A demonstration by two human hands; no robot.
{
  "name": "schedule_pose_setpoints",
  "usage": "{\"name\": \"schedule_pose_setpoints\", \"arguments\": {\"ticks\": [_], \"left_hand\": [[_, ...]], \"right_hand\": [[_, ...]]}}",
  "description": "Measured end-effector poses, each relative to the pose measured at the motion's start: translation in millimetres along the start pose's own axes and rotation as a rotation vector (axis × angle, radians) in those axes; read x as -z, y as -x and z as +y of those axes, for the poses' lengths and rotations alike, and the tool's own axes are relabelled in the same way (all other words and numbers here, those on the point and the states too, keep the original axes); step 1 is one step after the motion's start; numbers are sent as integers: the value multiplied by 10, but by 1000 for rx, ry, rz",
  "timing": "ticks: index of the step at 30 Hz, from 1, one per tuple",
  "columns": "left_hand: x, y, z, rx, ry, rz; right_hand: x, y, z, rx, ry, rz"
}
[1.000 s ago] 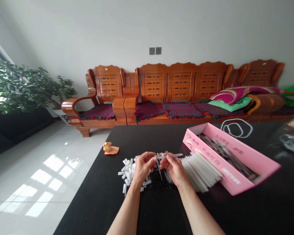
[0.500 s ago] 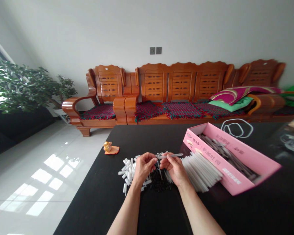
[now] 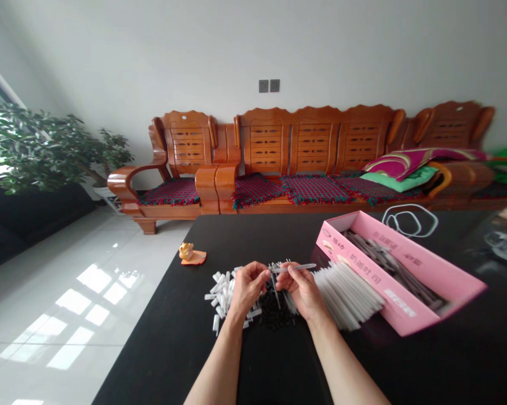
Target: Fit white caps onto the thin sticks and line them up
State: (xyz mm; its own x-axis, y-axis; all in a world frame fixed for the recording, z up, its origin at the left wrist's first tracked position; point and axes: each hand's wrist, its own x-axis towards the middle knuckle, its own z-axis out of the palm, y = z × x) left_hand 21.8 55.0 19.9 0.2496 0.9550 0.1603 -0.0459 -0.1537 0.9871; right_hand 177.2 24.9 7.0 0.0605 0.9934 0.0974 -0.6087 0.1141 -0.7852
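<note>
My right hand (image 3: 302,288) pinches a thin white pen barrel (image 3: 300,268) that points right, level above the black table (image 3: 185,343). My left hand (image 3: 247,286) has its fingers pinched at the barrel's left end, on a small part I cannot make out. Under both hands lie a heap of small black parts (image 3: 274,315), white caps (image 3: 220,292) to the left, thin refills (image 3: 278,265) behind, and a row of white barrels (image 3: 350,292) to the right.
A pink cardboard box (image 3: 426,278) holding grey finished pens lies to the right. A small orange figure (image 3: 189,254) sits near the table's left edge, white loops (image 3: 409,220) at the back. Wooden sofa (image 3: 312,163) and potted plant (image 3: 46,149) stand beyond.
Both hands stay at the pen barrel with hardly any movement; the view shifted slightly.
</note>
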Motion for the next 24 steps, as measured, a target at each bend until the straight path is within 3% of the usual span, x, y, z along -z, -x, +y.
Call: {"name": "schedule_pose_setpoints", "arguments": {"ticks": [4,12,20,24], "left_hand": [[-4,-2,34,25,38,-1],[6,30,31,-11,-109,17],[-4,6,-1,-8,-24,13],[9,28,43,-22,-108,33]], "right_hand": [[8,-2,-1,7,5,-4],[4,3,3,-6,15,2],[-6,8,-8,5,9,-7],[-3,9,-7,-9,7,3]]}}
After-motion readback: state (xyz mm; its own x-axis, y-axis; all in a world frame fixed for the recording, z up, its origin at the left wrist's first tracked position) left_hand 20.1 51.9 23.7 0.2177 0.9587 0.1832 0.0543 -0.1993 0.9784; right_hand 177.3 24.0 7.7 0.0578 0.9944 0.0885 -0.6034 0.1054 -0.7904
